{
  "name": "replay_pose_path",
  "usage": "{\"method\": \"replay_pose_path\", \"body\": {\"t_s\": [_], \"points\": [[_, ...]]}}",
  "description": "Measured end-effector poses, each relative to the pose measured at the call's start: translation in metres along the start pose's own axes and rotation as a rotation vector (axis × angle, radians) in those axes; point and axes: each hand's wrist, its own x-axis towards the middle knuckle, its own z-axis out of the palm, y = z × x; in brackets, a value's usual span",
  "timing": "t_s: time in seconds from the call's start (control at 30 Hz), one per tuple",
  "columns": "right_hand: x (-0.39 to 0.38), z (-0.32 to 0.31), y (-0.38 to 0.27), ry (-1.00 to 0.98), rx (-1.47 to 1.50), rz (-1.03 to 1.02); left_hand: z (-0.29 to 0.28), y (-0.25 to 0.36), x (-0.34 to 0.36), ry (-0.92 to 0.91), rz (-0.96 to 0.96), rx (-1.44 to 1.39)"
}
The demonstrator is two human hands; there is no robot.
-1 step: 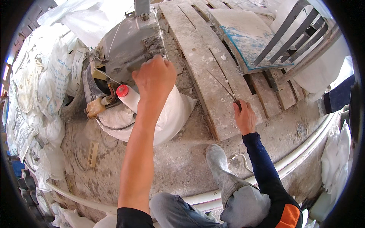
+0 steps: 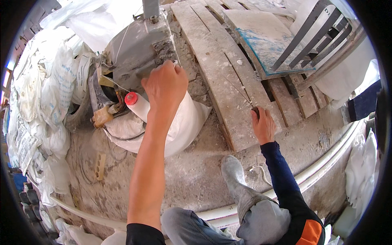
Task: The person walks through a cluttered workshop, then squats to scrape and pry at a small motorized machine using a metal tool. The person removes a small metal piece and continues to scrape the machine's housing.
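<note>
My left hand (image 2: 165, 83) is closed in a fist, knuckles up, in front of a grey, dusty machine housing (image 2: 134, 51). Its fingertips are hidden, and so is whatever they hold. A pale string (image 2: 171, 36) runs down the housing's edge toward the knuckles. Below the wrist stands a bulging white sack (image 2: 188, 120). Beside my forearm is a white thread cone with a red top (image 2: 131, 98). My right hand (image 2: 264, 125) is closed on the dark handle of a thin, long pointed tool (image 2: 241, 94), whose shaft reaches out over the pallet.
A dusty wooden pallet (image 2: 212, 53) lies ahead, bearing a blue-edged board (image 2: 265, 45) and a dark metal frame (image 2: 306, 41). White sacks (image 2: 53, 85) are piled at left. White pipes (image 2: 318, 169) cross the floor near my grey boot (image 2: 234, 173). Another person's dark-clothed leg (image 2: 365, 102) shows at far right.
</note>
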Motion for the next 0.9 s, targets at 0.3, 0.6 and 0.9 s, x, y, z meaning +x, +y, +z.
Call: {"method": "replay_pose_path", "body": {"t_s": [0.3,0.6,0.9], "points": [[0.055,-0.027,-0.076,-0.488,0.988,0.081,0.011,-0.015,-0.012,0.148,0.127,-0.302],[0.127,-0.047,-0.196,0.164,0.725,-0.798,0.007,-0.019,-0.009,0.091,0.062,-0.540],[0.134,-0.036,-0.201,0.110,0.616,-0.892,0.013,-0.021,-0.012,0.097,-0.003,-0.605]]}}
